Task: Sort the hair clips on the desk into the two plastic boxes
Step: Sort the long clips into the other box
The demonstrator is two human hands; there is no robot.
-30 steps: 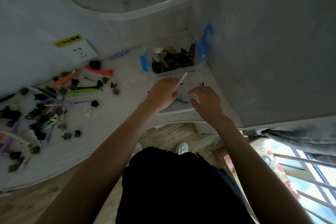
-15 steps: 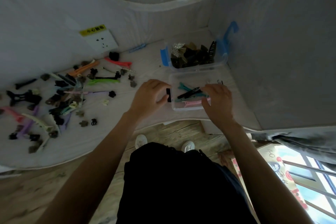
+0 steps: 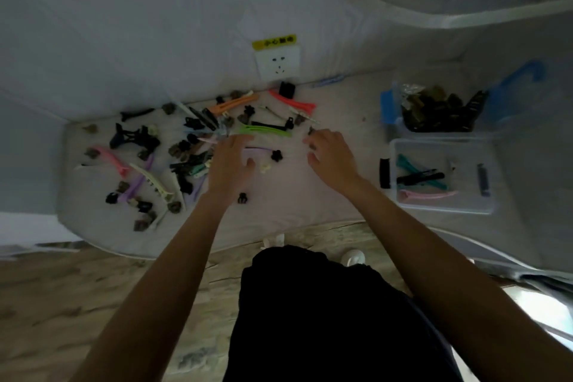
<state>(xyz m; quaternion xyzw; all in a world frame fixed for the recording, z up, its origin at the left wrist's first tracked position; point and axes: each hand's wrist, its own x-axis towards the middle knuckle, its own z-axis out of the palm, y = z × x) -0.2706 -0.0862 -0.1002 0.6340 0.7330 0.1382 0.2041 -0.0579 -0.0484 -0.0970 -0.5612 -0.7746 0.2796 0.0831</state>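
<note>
Both hands have left the near clear box, where the pink duckbill clip now lies. The left hand and right hand hover empty, fingers loose, over the desk's clips; the green duckbill clip lies just beyond the left fingertips, a likely next pick.

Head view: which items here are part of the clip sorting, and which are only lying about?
Job: loose hair clips; near box with long clips; far box with dark claw clips; left hand; right hand.
Bystanders: wall socket; shelf.
</note>
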